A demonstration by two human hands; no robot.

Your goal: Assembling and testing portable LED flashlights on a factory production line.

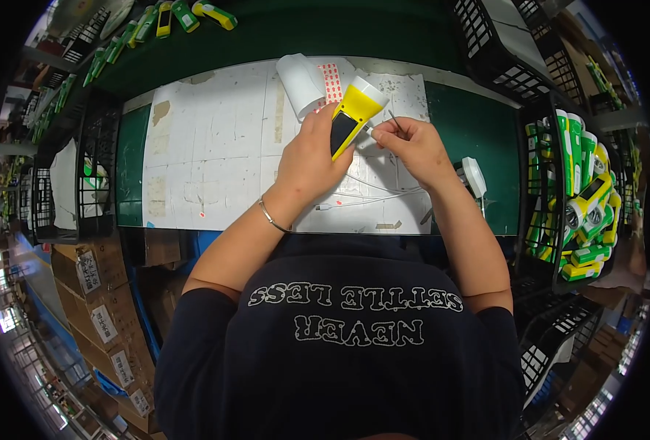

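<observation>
A yellow flashlight (359,108) with a white head and a dark panel on its side is tilted above the white work surface (215,147). My left hand (311,152) is wrapped round its body. My right hand (420,152) pinches a small cable plug (369,130) at the flashlight's side; whether the plug is inside it I cannot tell. A thin grey rod (393,116) sticks up from my right fingers; its lower part is hidden. White cable (383,196) lies below my hands, with a loose plug end (323,207) near the front edge.
A white roll (300,86) and a red-and-white sticker sheet (330,82) lie behind the flashlight. A white adapter (473,177) is beside my right forearm. A black crate (556,271) of green and yellow flashlights stands right. Several more flashlights (164,20) line the back left.
</observation>
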